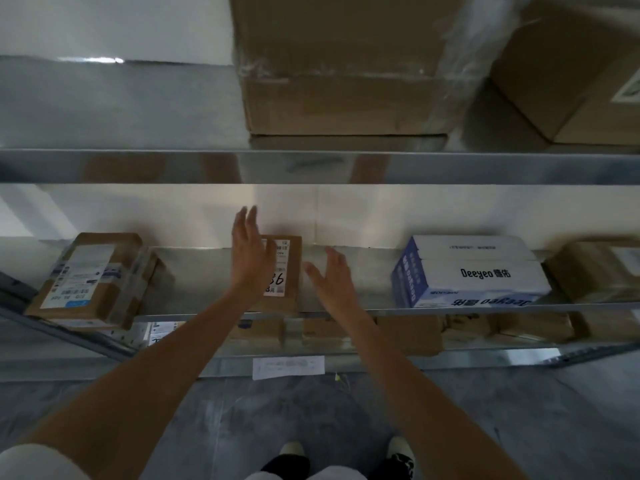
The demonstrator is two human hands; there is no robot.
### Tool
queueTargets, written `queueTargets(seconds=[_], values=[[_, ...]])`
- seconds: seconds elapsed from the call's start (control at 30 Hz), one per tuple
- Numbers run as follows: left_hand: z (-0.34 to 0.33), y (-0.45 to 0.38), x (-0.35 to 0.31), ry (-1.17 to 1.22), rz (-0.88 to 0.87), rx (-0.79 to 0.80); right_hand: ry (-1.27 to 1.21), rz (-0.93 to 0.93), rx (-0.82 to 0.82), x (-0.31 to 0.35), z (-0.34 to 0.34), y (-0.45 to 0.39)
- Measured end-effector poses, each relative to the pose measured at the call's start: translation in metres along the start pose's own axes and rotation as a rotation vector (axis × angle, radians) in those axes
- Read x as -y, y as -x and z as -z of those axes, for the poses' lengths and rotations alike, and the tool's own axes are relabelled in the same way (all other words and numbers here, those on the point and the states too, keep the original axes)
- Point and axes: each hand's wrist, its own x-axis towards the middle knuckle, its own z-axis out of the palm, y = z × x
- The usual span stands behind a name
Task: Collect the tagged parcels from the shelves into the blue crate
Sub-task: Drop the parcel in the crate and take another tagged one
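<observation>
A small brown parcel [290, 271] with a white label and a handwritten number lies on the middle metal shelf [207, 271]. My left hand [250, 258] is stretched out over the parcel's left side with straight fingers, covering part of the label. My right hand [330, 277] hovers just to the right of the parcel, fingers spread and holding nothing. Neither hand grips the parcel. The blue crate is not in view.
On the same shelf sit a labelled brown box [90, 282] at the left, a white and blue Deeyeo carton [467, 271] at the right and a brown parcel [595, 271] at the far right. Big cartons [346, 64] fill the upper shelf. More parcels [408, 334] lie on the shelf below.
</observation>
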Motion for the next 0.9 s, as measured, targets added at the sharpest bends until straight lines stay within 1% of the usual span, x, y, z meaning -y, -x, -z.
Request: queueTargets(seconds=[0.07,0.13,0.17,0.2,0.23,0.3,0.33,0.4,0.43,0.5,0.57,0.6,0.63,0.7,0.8,0.9], values=[[-0.011,-0.002,-0.039,0.043,-0.167,-0.003,0.0,0.095,-0.148,-0.014,0.033,-0.007],[-0.036,0.004,-0.079,0.096,-0.227,0.048,0.008,0.16,-0.3,-0.033,0.074,-0.013],[-0.054,0.01,-0.097,0.133,-0.227,0.09,0.017,0.184,-0.367,-0.045,0.096,-0.016],[-0.073,0.017,-0.114,0.183,-0.19,0.149,0.029,0.199,-0.424,-0.06,0.12,-0.018],[-0.092,0.025,-0.13,0.235,-0.104,0.223,0.046,0.205,-0.474,-0.077,0.145,-0.02],[-0.128,0.039,-0.155,0.34,0.139,0.392,0.093,0.153,-0.556,-0.121,0.194,-0.025],[-0.143,0.046,-0.167,0.382,0.244,0.459,0.116,0.082,-0.583,-0.144,0.217,-0.027],[-0.169,0.061,-0.185,0.435,0.356,0.518,0.152,-0.097,-0.61,-0.191,0.258,-0.028],[-0.178,0.066,-0.194,0.475,0.402,0.52,0.165,-0.179,-0.601,-0.207,0.275,-0.024],[-0.192,0.072,-0.207,0.566,0.509,0.482,0.144,-0.292,-0.505,-0.24,0.299,-0.025],[-0.204,0.072,-0.213,0.637,0.603,0.432,-0.056,-0.374,-0.345,-0.26,0.311,-0.029],[-0.209,0.071,-0.214,0.643,0.631,0.406,-0.171,-0.415,-0.273,-0.267,0.314,-0.032],[-0.212,0.07,-0.214,0.628,0.652,0.39,-0.235,-0.447,-0.204,-0.269,0.315,-0.032],[-0.214,0.067,-0.214,0.614,0.696,0.352,-0.26,-0.425,-0.14,-0.277,0.313,-0.035],[-0.195,0.061,-0.213,0.672,0.75,0.241,-0.314,-0.388,-0.169,-0.266,0.311,-0.035],[-0.163,0.056,-0.207,0.725,0.745,0.086,-0.519,-0.334,-0.157,-0.249,0.31,-0.03]])
